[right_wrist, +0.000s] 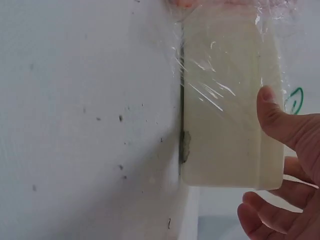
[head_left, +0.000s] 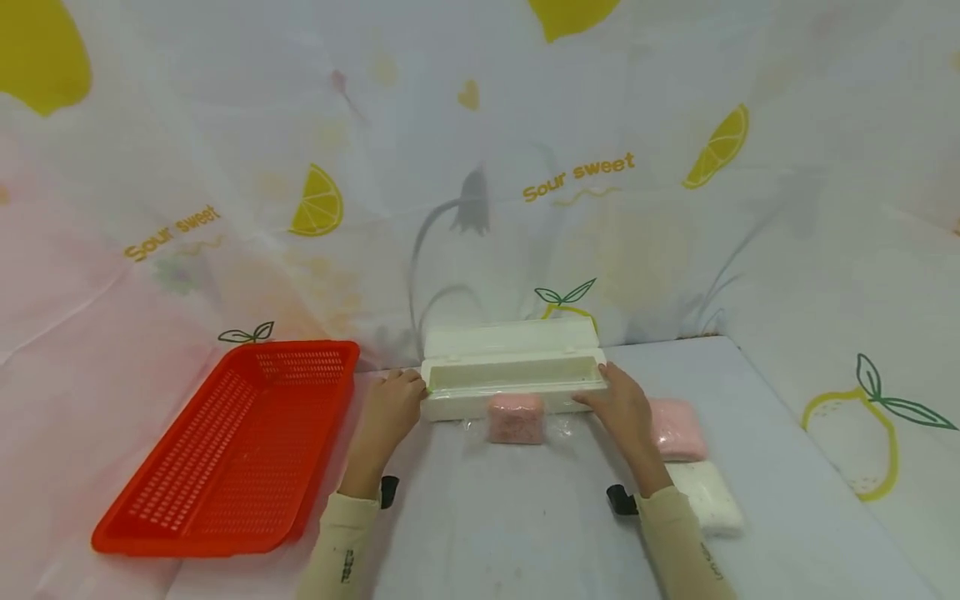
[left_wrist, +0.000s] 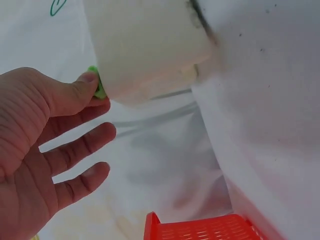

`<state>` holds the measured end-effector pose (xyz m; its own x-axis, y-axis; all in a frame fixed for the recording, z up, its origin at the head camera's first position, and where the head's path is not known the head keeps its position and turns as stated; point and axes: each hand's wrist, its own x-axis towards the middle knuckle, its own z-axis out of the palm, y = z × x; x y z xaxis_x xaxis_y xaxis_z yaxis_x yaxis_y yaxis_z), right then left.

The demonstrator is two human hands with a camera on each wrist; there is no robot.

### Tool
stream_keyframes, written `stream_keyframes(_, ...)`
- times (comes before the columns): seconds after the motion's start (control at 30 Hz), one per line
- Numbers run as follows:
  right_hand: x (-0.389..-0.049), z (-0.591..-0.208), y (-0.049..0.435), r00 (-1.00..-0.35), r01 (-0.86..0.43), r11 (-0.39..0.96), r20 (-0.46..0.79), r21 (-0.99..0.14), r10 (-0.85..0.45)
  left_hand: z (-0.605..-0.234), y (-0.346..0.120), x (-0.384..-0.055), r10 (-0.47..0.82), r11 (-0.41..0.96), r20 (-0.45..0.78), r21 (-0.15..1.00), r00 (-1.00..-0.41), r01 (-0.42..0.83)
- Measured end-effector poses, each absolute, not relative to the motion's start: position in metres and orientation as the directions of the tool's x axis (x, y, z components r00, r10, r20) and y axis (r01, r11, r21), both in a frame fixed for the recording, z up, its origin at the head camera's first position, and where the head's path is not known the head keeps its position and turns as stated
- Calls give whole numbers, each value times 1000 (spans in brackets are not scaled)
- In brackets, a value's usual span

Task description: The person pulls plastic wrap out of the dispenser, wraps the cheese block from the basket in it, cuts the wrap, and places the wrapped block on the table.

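A long white cling film dispenser (head_left: 457, 407) lies at the back of the table with its lid (head_left: 510, 337) tipped back. Clear cling film (right_wrist: 215, 90) hangs over its front wall. At the left end, my left hand (head_left: 397, 404) pinches a small green slider (left_wrist: 101, 87) between thumb and forefinger, its other fingers spread apart. My right hand (head_left: 621, 408) grips the right end, thumb on the front edge and some fingers behind. Against the dispenser's front is a pink block (head_left: 516, 419) with film around it.
A red perforated basket (head_left: 240, 450) stands on the left. To the right of my right forearm lie a wrapped pink block (head_left: 677, 429) and a white block (head_left: 705, 497). Behind the table hangs a lemon-print cloth (head_left: 465, 125).
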<state>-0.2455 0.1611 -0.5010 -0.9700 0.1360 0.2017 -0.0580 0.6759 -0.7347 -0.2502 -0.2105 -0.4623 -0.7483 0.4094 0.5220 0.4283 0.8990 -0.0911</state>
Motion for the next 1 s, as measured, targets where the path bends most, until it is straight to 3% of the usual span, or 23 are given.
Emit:
stream_keyframes(0.2, -248, -505, 164, -940, -194, 738, 338, -646, 49, -480, -199, -246, 416, 842, 640, -2, -646, 540)
stream_keyframes(0.5, -251, -510, 158, -776, -451, 772, 625, -447, -92, -494, -188, -250, 436, 821, 678, -31, -592, 570)
stream_keyframes(0.7, -249, -511, 155, -730, -483, 768, 677, -422, -87, -496, -188, -250, 398, 748, 736, 85, -547, 658)
stream_keyframes(0.8, -247, -509, 152, -714, -514, 734, 696, -444, -79, -498, -186, -247, 362, 704, 726, 198, -584, 682)
stream_keyframes(0.87, -244, -506, 151, -726, -532, 696, 683, -482, -82, -498, -184, -244, 333, 681, 691, 294, -641, 671)
stream_keyframes(1.0, -236, -499, 148, -821, -484, 648, 561, -588, -104, -495, -182, -238, 275, 620, 585, 499, -763, 606)
